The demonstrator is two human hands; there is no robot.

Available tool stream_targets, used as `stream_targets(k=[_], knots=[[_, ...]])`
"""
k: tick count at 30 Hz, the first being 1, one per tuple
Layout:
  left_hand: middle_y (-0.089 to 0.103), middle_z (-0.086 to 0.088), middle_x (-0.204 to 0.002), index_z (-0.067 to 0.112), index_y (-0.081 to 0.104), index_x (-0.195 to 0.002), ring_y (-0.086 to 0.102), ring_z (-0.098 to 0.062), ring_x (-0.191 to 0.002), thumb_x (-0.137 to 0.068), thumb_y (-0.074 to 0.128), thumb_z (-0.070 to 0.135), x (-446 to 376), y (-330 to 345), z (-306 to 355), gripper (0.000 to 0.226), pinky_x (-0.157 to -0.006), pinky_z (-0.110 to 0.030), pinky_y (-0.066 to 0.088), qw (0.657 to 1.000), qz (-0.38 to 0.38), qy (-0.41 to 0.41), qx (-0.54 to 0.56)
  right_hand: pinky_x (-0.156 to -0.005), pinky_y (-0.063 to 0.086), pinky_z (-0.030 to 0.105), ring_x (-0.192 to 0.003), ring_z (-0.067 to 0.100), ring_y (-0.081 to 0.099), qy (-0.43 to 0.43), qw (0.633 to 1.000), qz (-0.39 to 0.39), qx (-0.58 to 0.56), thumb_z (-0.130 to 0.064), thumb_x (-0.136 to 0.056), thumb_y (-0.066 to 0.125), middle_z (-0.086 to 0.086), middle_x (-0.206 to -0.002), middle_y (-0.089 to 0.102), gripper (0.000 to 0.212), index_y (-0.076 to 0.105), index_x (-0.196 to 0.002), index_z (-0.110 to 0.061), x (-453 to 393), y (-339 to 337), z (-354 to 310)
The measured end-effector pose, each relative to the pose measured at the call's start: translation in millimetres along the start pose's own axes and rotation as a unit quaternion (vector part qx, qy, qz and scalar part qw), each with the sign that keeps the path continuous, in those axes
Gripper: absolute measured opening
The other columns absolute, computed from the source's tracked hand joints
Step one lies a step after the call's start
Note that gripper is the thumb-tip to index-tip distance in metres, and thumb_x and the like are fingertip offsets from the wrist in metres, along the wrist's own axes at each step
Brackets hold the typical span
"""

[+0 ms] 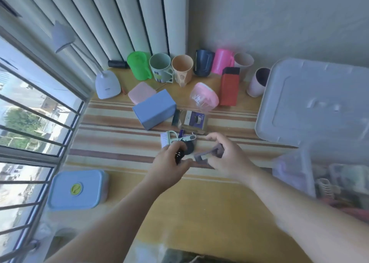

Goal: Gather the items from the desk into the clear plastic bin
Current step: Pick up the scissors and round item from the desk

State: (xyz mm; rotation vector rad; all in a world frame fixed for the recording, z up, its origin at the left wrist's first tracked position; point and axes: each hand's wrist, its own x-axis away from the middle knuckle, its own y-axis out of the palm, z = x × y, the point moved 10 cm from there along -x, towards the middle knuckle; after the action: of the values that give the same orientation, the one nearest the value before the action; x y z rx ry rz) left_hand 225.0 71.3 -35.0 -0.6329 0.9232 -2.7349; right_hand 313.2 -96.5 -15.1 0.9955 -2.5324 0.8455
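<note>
My left hand (169, 163) grips a small black object (179, 155) near the middle of the desk. My right hand (227, 157) pinches a grey-purple strap-like item (207, 153) just to its right. Behind the hands lie a mint and white brush tool (171, 138) and a dark round thing (189, 147). The clear plastic bin (303, 163) stands at the right edge, holding several items, and its lid (311, 103) leans behind it. Further back lie a blue box (154, 109), a pink box (141, 92), a packaged item (192, 121), a pink-lidded clear jar (203, 99) and a red box (229, 87).
A row of several cups runs along the back, from a green cup (138, 65) to a lilac cup (257, 81). A white desk lamp (106, 85) stands back left. A blue lidded container (76, 189) sits at the left by the barred window (30, 123).
</note>
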Motion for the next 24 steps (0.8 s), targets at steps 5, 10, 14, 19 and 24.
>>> stream_targets(k=[5,10,14,19,24], knots=[[0.06,0.015,-0.1,0.038,0.05,-0.115,0.056,-0.007,-0.088,-0.093,0.057,0.018,16.0,52.9,108.8,0.03,-0.069,-0.029,0.042,0.996,-0.039,0.079,0.012,-0.075,0.056,0.033,-0.07,0.008,0.062,-0.011,0.995,0.085,-0.054,-0.018,-0.083,0.078,-0.013,-0.091,0.075,0.053,0.051,-0.118,-0.046,75.2,-86.0,16.9],[0.067,0.011,-0.093,0.041,0.041,-0.122,0.062,-0.007,-0.08,-0.101,0.052,0.024,47.0,113.6,212.6,0.029,-0.07,-0.027,0.048,0.99,-0.056,0.12,0.055,-0.076,0.058,0.036,-0.079,0.013,0.07,-0.036,0.979,0.189,-0.066,-0.018,-0.085,0.077,-0.013,-0.086,0.073,0.022,0.061,-0.096,-0.03,154.8,-197.6,64.7],[0.066,0.017,-0.087,0.035,0.045,-0.119,0.059,0.002,-0.074,-0.098,0.06,0.031,67.4,168.2,277.9,0.027,-0.061,-0.013,0.038,0.986,-0.039,0.161,0.024,-0.08,0.054,0.019,-0.09,0.003,0.069,-0.007,0.973,0.222,0.066,-0.021,-0.085,0.079,-0.016,-0.096,0.074,0.023,0.073,-0.1,-0.036,205.2,-270.4,141.7],[0.055,0.008,-0.108,0.025,0.065,-0.111,0.057,0.001,-0.08,-0.085,0.075,0.026,77.8,259.0,309.6,0.028,-0.077,-0.007,0.043,0.969,-0.088,0.211,-0.091,-0.074,0.056,0.038,-0.081,0.018,0.062,0.066,0.96,0.153,0.226,-0.022,-0.083,0.072,-0.008,-0.089,0.064,0.008,0.068,-0.089,-0.025,216.9,-289.5,230.7],[0.067,-0.002,-0.105,0.025,0.068,-0.114,0.063,-0.024,-0.096,-0.081,0.066,0.016,83.7,324.1,294.4,0.034,-0.081,-0.031,0.049,0.949,-0.156,0.161,-0.224,-0.083,0.058,0.041,-0.098,0.02,0.064,0.051,0.963,0.096,0.247,-0.022,-0.087,0.077,-0.009,-0.116,0.067,0.034,0.068,-0.118,-0.033,208.1,-273.3,253.0]])
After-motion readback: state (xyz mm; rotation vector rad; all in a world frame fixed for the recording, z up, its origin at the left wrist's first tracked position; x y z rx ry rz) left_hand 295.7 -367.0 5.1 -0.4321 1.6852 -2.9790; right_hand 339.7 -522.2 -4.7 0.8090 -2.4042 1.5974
